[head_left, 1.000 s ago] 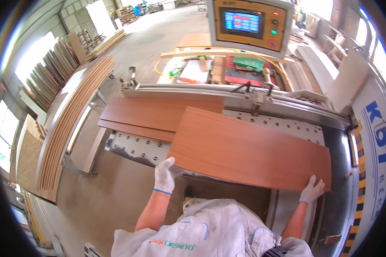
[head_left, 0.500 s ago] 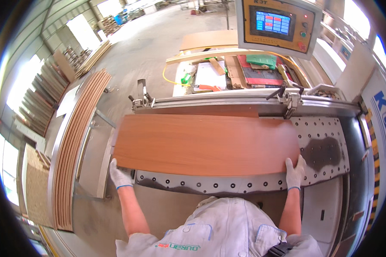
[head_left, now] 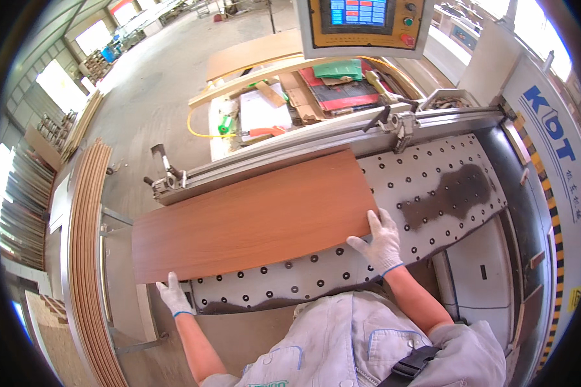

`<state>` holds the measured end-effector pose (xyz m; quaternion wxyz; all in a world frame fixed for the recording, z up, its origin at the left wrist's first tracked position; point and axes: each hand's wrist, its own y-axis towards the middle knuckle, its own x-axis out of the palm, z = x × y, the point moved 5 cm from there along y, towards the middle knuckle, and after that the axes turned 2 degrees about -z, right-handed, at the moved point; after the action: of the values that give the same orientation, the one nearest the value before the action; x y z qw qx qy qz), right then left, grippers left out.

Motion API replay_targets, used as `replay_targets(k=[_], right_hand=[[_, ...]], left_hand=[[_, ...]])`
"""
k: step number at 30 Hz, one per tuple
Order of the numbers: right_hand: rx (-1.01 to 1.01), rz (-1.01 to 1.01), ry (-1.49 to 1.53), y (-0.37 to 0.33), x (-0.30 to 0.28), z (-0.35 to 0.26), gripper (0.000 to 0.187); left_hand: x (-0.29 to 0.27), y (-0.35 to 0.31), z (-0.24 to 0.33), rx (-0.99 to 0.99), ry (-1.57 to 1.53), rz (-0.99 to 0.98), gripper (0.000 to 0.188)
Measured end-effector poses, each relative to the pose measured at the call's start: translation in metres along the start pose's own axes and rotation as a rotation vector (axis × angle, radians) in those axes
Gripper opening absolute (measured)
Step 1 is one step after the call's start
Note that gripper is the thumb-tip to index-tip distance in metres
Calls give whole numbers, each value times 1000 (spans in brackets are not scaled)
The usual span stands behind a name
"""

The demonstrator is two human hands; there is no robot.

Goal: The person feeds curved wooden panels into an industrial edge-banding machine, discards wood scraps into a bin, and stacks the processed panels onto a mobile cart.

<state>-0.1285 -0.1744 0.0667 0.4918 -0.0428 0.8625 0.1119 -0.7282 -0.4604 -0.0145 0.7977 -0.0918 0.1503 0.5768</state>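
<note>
Board on tbl; L hand, R hand @ edges.

We observe a rectangular reddish-brown panel, its smooth, wood-grained broad face uppermost. It lies flat, left of the frame's centre, with its long sides slanting from lower left to upper right and a thin front edge visible.

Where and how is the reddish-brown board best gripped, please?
Probably the near long edge of the board, toward both ends, from the person's side: it is long and flat, and its far edge lies by the metal rail.
</note>
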Motion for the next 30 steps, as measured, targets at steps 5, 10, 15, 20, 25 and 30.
replay_targets(k=[5, 10, 15, 20, 25, 30], right_hand=[[-105, -34, -19, 1, -10, 26, 83], [-3, -17, 204, 12, -35, 103, 68], [349, 331, 33, -21, -98, 259, 63], [463, 465, -14, -31, -173, 392, 63], [472, 477, -1, -24, -246, 493, 70], [541, 482, -220, -11, -325, 593, 71]], left_hand=[[68, -45, 66, 130, 328, 121, 62], [86, -118, 114, 599, 589, 506, 86], [268, -304, 261, 1073, 168, -249, 65], [435, -465, 282, 1139, 7, -916, 64], [578, -589, 271, 1132, 135, -1211, 66], [703, -695, 301, 1291, 163, -1231, 66]])
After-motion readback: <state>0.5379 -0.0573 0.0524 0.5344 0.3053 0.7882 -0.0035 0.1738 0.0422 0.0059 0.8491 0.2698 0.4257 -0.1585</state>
